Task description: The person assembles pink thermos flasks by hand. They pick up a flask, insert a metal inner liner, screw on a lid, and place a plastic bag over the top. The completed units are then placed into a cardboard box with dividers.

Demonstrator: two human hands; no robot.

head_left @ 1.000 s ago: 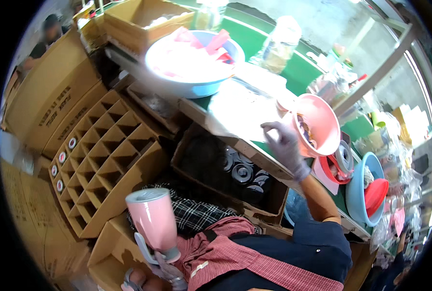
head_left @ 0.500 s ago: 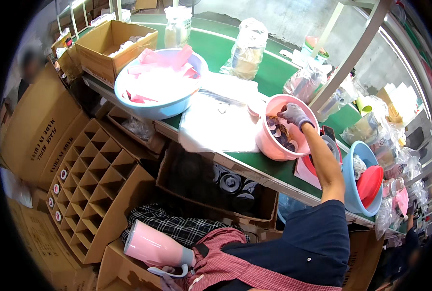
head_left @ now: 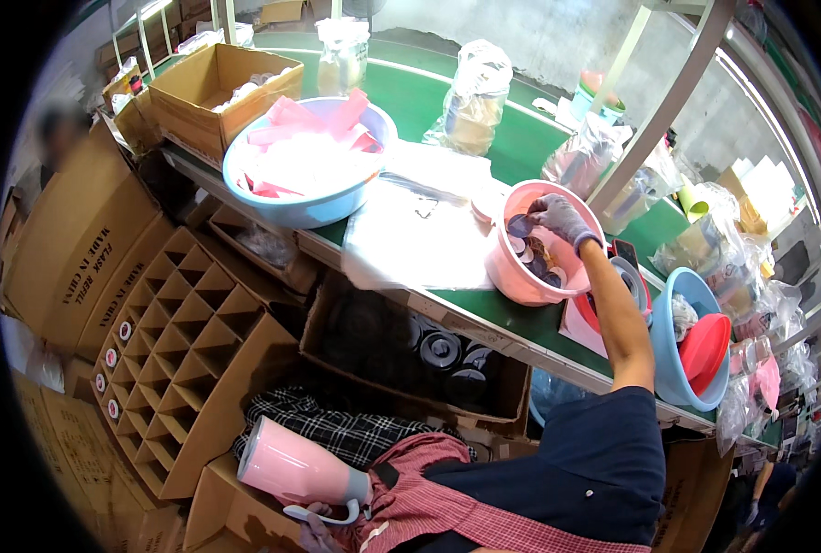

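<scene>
My right hand (head_left: 560, 217), in a pale glove, reaches into a pink basin (head_left: 532, 290) on the bench. Its fingers pinch the edge of a dark round disc (head_left: 519, 226). More small discs and brownish pieces (head_left: 544, 267) lie below it in the basin. Low in the picture, my gloved left hand (head_left: 318, 532) grips the pale blue-grey handle of a large pink tumbler (head_left: 300, 464). The tumbler lies tilted on its side against my red checked apron, its wide end toward the left. Part of the left hand is hidden beneath the handle.
A clear plastic sheet (head_left: 410, 241) lies on the green bench beside a blue basin (head_left: 314, 214) of pink strips. Another blue basin (head_left: 670, 369) holds a red piece. Below stand a divided carton (head_left: 212, 392) and a box of dark round lids (head_left: 410, 392).
My right hand has shifted slightly within the pink basin, and a dark disc now shows at its fingertips. The tumbler and left hand stay almost in place.
</scene>
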